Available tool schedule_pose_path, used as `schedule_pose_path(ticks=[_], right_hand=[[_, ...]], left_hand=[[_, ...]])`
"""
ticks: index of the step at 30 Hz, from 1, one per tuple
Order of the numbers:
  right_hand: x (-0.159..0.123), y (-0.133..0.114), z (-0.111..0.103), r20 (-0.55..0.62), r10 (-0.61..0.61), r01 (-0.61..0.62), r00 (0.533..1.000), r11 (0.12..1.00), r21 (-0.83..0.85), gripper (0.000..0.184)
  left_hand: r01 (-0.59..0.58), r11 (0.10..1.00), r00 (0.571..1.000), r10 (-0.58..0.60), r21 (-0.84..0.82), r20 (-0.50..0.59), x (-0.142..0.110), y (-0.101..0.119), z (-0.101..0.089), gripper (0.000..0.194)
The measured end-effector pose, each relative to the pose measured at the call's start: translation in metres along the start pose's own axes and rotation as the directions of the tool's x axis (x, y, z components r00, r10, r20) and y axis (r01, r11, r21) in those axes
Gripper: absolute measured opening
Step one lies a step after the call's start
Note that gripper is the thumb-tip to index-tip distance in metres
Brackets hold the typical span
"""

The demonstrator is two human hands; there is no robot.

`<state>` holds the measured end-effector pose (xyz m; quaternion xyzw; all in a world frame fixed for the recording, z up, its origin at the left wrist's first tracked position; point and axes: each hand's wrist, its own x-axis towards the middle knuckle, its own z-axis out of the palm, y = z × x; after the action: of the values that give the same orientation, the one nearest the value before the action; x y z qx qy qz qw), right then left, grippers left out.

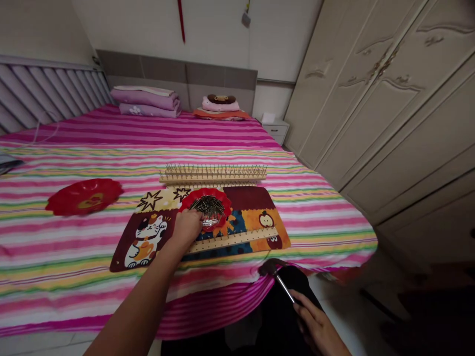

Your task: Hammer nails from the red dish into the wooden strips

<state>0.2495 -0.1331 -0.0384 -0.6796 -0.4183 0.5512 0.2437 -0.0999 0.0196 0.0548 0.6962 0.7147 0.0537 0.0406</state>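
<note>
My left hand (190, 225) reaches into a red scalloped dish (226, 198) heaped with metal nails (210, 205). Its fingers are curled together at the dish's near left edge, and whatever is between them is hidden. Low on the right, my right hand (315, 319) grips a hammer (284, 287) by its handle, with the dark head at the bed's edge. A wooden strip (233, 241) with a row of holes and some nails standing in it lies just in front of the dish. Both rest on a patterned mat (252, 198) with a cat picture.
Behind the mat lie wooden strips (215, 178) bristling with upright nails. A red scalloped plate (85, 197) sits on the striped bedsheet (74, 237) at left. Folded bedding (148, 101) is by the headboard; a wardrobe (371, 99) stands along the right.
</note>
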Motion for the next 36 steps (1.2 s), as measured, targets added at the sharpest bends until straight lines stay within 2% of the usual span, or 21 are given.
schedule_pose_path(ticks=[5,11,14,16,18,22,24,27,32,36], right_hand=[[-0.002,-0.005,0.002,0.044,0.024,-0.026,0.999,0.999,0.046,0.076],[-0.003,-0.009,0.004,0.043,0.064,-0.067,0.997,0.995,0.072,0.076],[-0.002,-0.007,0.005,0.042,0.07,-0.073,0.997,0.994,0.082,0.073],[0.0,-0.004,0.005,0.04,0.065,-0.068,0.997,0.993,0.092,0.073],[0.001,-0.003,0.005,0.036,0.057,-0.06,0.998,0.994,0.092,0.073],[0.003,-0.002,0.006,0.019,0.055,-0.056,0.998,0.996,0.071,0.075],[0.003,-0.001,0.006,0.022,0.039,-0.04,0.999,0.996,0.074,0.075],[0.003,0.0,0.007,0.01,0.026,-0.027,1.0,0.997,0.071,0.075],[0.001,-0.005,0.007,0.023,0.077,-0.078,0.997,0.996,0.05,0.078],[-0.002,-0.011,0.008,0.001,0.121,-0.121,0.993,0.992,0.042,0.083]], left_hand=[[-0.043,0.999,0.998,0.044,-0.016,0.052,0.015,0.002,0.003,0.015],[-0.105,0.988,0.994,0.108,-0.111,0.026,0.015,-0.011,0.006,0.014],[-0.098,0.955,0.995,0.096,-0.279,-0.021,0.014,-0.019,0.007,0.014],[-0.045,0.871,0.999,0.034,-0.49,-0.03,0.012,-0.023,0.006,0.015],[0.026,0.736,0.999,-0.039,-0.676,-0.005,0.008,-0.026,0.003,0.017],[0.112,0.499,0.988,-0.147,-0.859,0.044,-0.004,-0.028,-0.009,0.026],[0.121,0.401,0.982,-0.183,-0.908,0.05,-0.01,-0.028,-0.014,0.03],[0.124,0.299,0.975,-0.215,-0.946,0.06,-0.018,-0.03,-0.018,0.034],[0.186,0.076,0.949,-0.271,-0.98,0.159,-0.033,-0.035,-0.021,0.04],[0.216,-0.01,0.926,-0.314,-0.976,0.208,-0.047,-0.038,-0.018,0.043]])
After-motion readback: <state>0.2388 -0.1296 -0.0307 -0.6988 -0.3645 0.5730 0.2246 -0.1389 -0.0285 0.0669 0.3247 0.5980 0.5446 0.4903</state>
